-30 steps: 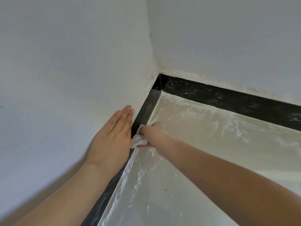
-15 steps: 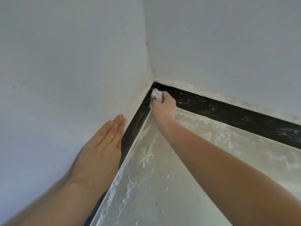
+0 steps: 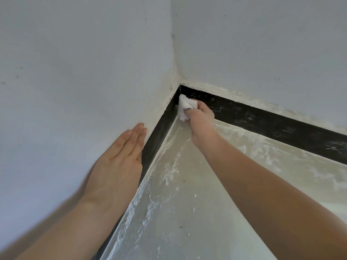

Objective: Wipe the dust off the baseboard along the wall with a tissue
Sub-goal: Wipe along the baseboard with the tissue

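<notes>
A black baseboard (image 3: 272, 121) runs along two white walls and meets in a corner at the upper middle. Its right stretch shows pale dust streaks. My right hand (image 3: 201, 117) grips a crumpled white tissue (image 3: 185, 106) and presses it against the baseboard right at the corner. My left hand (image 3: 120, 162) lies flat with straight fingers on the left wall, just above the left stretch of baseboard (image 3: 159, 132).
The pale floor (image 3: 187, 203) is smeared with white dust and crumbs, thickest along the baseboard edges. White walls (image 3: 75, 72) close the space on the left and at the back.
My right hand has carried the tissue up along the left baseboard into the corner and stays there. My left hand keeps its place on the wall.
</notes>
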Motion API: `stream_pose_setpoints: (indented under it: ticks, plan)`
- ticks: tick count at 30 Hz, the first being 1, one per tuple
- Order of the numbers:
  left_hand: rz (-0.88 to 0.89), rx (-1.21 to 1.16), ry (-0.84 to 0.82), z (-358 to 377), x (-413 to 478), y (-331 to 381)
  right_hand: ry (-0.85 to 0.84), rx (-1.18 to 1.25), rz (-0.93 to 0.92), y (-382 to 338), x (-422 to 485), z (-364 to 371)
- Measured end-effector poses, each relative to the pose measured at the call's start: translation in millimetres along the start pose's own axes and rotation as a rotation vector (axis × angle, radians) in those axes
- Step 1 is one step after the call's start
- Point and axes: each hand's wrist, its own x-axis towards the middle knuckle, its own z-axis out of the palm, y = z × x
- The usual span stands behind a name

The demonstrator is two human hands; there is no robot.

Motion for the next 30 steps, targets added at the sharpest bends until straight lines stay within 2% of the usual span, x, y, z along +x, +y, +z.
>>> stream_pose_setpoints:
  ticks: [4, 6, 9, 11, 12, 16, 18, 21, 23, 27, 30]
  plan:
    - [-0.09, -0.049, 0.011, 2.1, 2.5, -0.9, -0.047, 0.088, 0.024, 18.3, -28.5, 20.4]
    - [-0.098, -0.066, 0.043, 0.7, 5.9, -1.1, -0.144, -0.016, -0.047, 30.3, -50.9, 13.0]
    - [-0.132, -0.072, 0.04, -2.2, 7.7, -2.1, -0.378, -0.266, -0.193, 47.1, -72.0, -5.3]
    - [-0.142, -0.098, -0.009, -2.2, 8.0, -2.4, -0.501, -0.421, -0.218, 48.5, -74.0, -16.3]
    - [-0.136, -0.09, -0.013, -1.9, 7.5, -3.4, -0.468, -0.423, -0.197, 44.5, -69.1, -19.8]
    - [-0.097, -0.091, -0.071, -1.9, 6.2, -3.5, -0.018, -0.135, 0.006, 25.0, -20.8, -21.0]
    - [-0.052, -0.075, -0.09, -6.6, 5.1, -3.1, 0.066, -0.055, 0.062, 20.2, -1.9, -9.5]
    - [0.036, -0.116, -0.227, -13.9, 6.5, -2.2, 0.047, -0.143, -0.01, 23.5, -3.0, 9.8]
    - [0.067, -0.12, -0.254, -13.1, 7.0, -2.0, 0.051, -0.134, -0.033, 31.7, -18.8, 17.4]
    - [0.04, -0.108, -0.241, -15.7, 12.1, -1.1, -0.011, -0.16, -0.046, 62.6, -54.8, 17.1]
    - [-0.041, -0.129, -0.125, -7.9, 8.9, 0.2, -0.199, -0.239, -0.015, 78.4, -79.6, 3.7]
